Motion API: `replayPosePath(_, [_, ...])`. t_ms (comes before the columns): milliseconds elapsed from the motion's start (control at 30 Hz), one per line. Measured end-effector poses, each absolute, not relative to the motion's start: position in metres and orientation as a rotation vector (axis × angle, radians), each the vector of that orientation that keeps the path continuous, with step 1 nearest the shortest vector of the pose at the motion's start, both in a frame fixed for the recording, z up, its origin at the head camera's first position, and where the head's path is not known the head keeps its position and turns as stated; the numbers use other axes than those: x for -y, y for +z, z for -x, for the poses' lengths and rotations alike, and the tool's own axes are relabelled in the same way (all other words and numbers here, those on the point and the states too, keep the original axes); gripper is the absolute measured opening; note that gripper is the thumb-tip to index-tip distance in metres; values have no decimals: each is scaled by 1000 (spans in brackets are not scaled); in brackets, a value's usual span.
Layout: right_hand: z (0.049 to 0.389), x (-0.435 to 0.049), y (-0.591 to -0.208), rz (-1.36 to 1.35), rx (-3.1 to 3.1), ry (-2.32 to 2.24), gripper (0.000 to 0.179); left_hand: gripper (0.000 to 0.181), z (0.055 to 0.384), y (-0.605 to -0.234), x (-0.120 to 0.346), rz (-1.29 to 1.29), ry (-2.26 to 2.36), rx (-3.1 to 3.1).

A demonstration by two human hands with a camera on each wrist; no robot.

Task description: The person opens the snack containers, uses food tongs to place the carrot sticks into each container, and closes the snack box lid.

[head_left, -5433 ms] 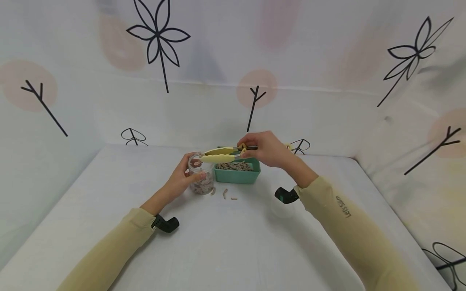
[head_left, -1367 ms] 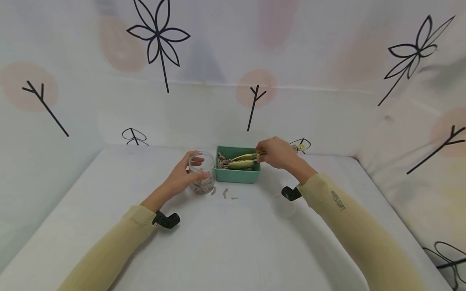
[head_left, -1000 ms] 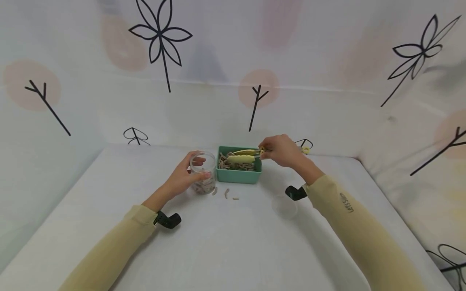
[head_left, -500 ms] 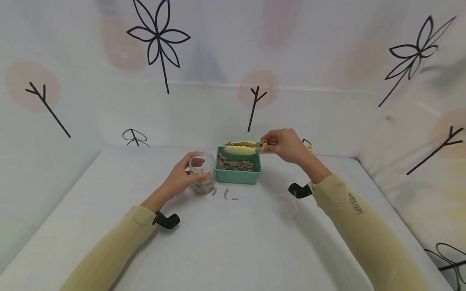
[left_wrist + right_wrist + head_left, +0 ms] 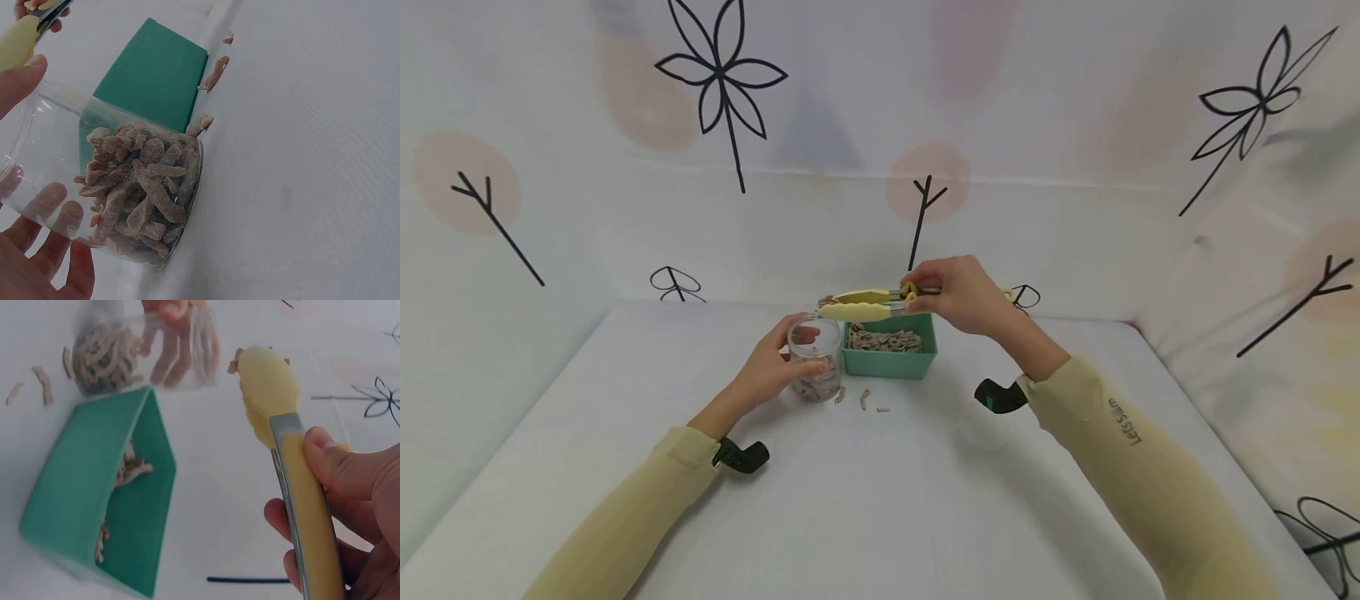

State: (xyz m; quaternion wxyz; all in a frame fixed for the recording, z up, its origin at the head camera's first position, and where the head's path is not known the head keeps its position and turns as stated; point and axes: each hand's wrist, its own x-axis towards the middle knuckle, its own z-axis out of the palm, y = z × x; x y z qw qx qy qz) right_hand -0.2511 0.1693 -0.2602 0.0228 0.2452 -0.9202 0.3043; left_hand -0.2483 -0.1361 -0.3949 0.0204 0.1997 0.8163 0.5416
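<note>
My left hand (image 5: 769, 367) holds a clear jar (image 5: 817, 337) upright on the table, thumb and fingers wrapped round its side. Brown, stick-like dried pieces (image 5: 144, 194) fill the lower part of the jar. In my right hand (image 5: 958, 296) is a pair of yellow tongs (image 5: 275, 387) with metal arms, gripped along the handles. Their tips hang close over the jar's mouth in the head view. Bits of the brown pieces poke out from between the tong heads in the right wrist view. Beside the jar, a green box (image 5: 891, 364) contains more such pieces.
Several loose brown pieces (image 5: 865, 400) lie on the white table (image 5: 850, 500) in front of the jar and box. A faint clear round lid (image 5: 983, 429) lies below my right wrist. A patterned cloth backdrop (image 5: 820, 225) rises behind the table.
The tongs were down in the green box, then lifted out with pieces between their tips and moved left to the jar's mouth. My left hand and the jar have stayed in place.
</note>
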Motion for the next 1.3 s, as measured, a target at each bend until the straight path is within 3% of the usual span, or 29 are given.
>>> replayPosePath(800, [247,-148,-269,-864,2896,887,41,84,250,-401,139,-609,1652,-2571])
replayPosePath(1300, [259,-189,-280,-680,2948,894,55,84,244,-394,135,-635,1677,-2530])
